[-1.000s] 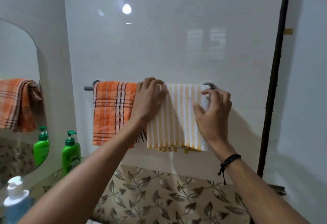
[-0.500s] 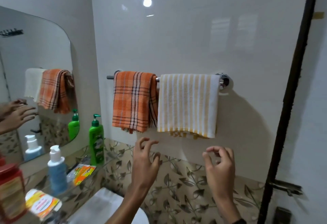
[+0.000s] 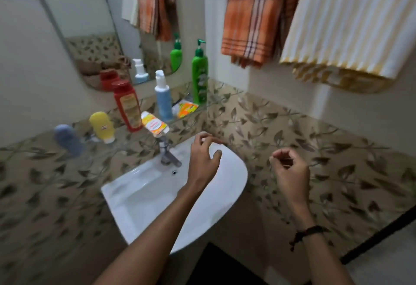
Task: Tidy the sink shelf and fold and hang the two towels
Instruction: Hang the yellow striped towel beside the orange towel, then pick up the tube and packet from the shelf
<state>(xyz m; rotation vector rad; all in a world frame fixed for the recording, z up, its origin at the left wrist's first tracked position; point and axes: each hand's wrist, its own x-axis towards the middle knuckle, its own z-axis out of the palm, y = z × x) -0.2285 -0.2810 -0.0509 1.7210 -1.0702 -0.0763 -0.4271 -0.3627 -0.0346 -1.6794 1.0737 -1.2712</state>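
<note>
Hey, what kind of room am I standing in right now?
Probably a small home bathroom: a white basin with a tap, a mirror behind a green pump bottle, and an orange towel and striped towel hanging.

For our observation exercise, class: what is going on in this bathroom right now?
A person stands at the sink, holding nothing: the left hand hovers over it, the right hand off to its side, fingers loosely curled. The orange checked towel and the striped towel hang folded side by side above. Bottles, a tube and a sachet sit on the shelf under the mirror.
</note>
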